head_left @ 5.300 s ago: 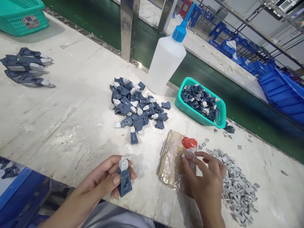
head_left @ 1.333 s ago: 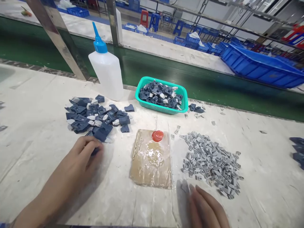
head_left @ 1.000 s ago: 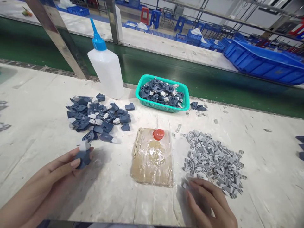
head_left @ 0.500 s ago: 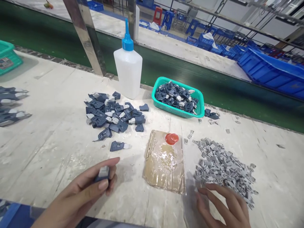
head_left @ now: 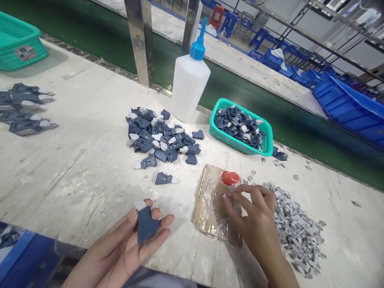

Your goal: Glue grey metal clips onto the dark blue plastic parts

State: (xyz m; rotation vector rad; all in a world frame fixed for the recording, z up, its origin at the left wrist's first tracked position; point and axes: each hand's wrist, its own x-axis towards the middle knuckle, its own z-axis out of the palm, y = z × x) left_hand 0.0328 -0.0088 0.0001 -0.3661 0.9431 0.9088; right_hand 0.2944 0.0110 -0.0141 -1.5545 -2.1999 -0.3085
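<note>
Nearest the camera, the left hand (head_left: 132,244) lay palm up at the front edge of the worktop (head_left: 75,172), its grip loosely curled about a dark blue plastic part (head_left: 146,224) with a pale grey tip, the part resting on the fingers with the thumb beside it. To the right, the right hand (head_left: 255,216) hovered over a piece of cardboard wrapped in clear film (head_left: 214,208), thumb and forefinger pinched together on a small pale grey piece (head_left: 225,196); the other fingers were bent and spread. The hand and wrist covered the right side of the cardboard and the near edge of a heap of small grey pieces (head_left: 297,232) that spread across the worktop just beside it. A red cap (head_left: 230,178) sat at the far edge of the cardboard, just beyond the fingertips. Farther out, one blue part (head_left: 164,178) lay alone, and behind it a loose pile of blue parts (head_left: 159,138). Beyond the pile stood a white squeeze bottle (head_left: 189,86) with a blue nozzle, upright, and to its right a small teal basket (head_left: 265,140) filled with more blue parts. Away on the left lay a row of larger dark parts (head_left: 24,108), well apart from the hands, and a larger teal basket (head_left: 18,48) at the far corner. A metal post (head_left: 139,40) rose behind the bottle, with a green conveyor belt (head_left: 270,104) past it and blue crates (head_left: 351,108) in the distance
</note>
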